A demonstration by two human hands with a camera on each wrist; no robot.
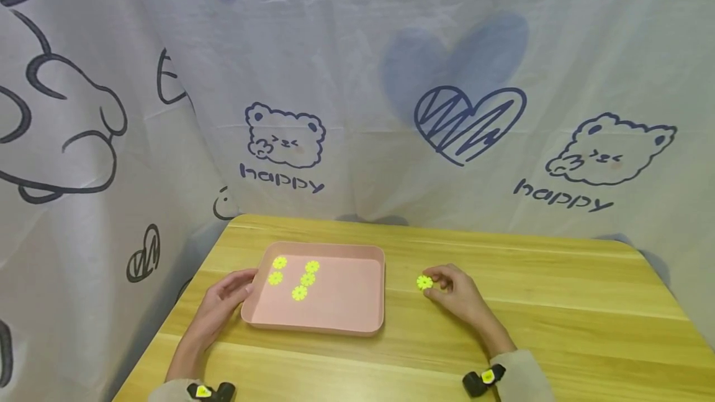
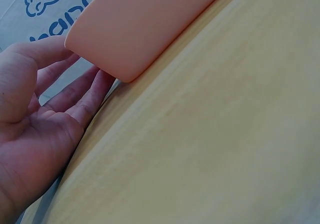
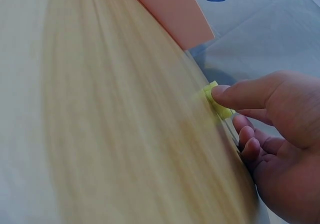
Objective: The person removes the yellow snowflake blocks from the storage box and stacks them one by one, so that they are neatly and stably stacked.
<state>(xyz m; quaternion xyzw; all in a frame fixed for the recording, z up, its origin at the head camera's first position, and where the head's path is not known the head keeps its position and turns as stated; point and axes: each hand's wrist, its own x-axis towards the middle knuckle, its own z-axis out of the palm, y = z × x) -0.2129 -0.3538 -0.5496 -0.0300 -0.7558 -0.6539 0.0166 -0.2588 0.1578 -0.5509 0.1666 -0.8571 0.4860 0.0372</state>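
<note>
A shallow pink tray (image 1: 341, 296) lies on the table with several yellow flower-shaped discs in it. Two discs (image 1: 275, 278) sit near its left side, and three more (image 1: 308, 279) form a slanting row to their right. At the tray's left wall, my left hand (image 1: 220, 299) touches the outside with its fingertips; in the left wrist view the fingers of that hand (image 2: 45, 104) reach the tray wall fairly straight. To the right of the tray, my right hand (image 1: 460, 293) pinches another yellow flower-shaped disc (image 1: 424, 282) between thumb and fingers, close over the tabletop.
The wood-grain table (image 1: 424, 352) has rounded far corners. Behind it hangs a pale curtain (image 1: 357, 79) printed with hearts, bears and lettering, meeting the far edge. A wrist camera (image 1: 483, 380) is strapped at each sleeve cuff.
</note>
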